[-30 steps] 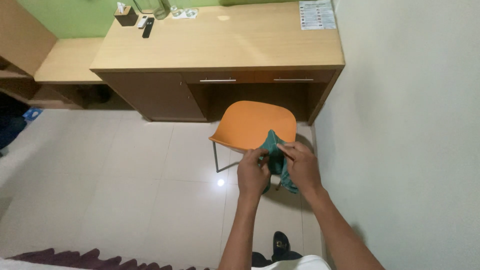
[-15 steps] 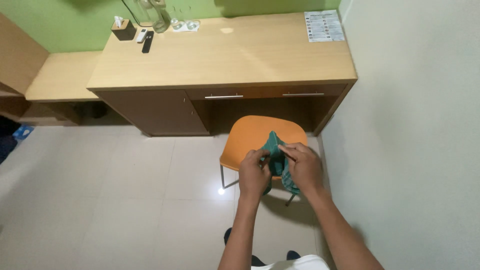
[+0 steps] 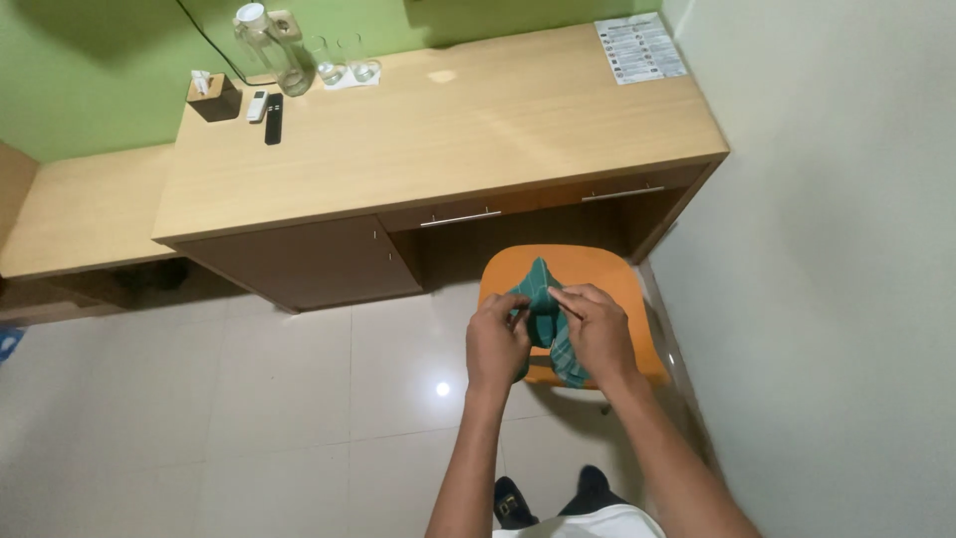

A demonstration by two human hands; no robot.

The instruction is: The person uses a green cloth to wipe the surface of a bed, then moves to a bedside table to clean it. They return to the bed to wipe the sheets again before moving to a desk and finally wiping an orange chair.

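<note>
Orange chair (image 3: 588,274) below: left hand (image 3: 496,347) and right hand (image 3: 600,332) grips pinched on green cloth (image 3: 545,299); align edges, keep taut.

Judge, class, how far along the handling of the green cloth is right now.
Done: the green cloth is off any surface, bunched between both hands. In hand: left hand and right hand pinch its upper edge above the orange chair. Left: it hangs crumpled, neither flat nor neatly folded.
</note>
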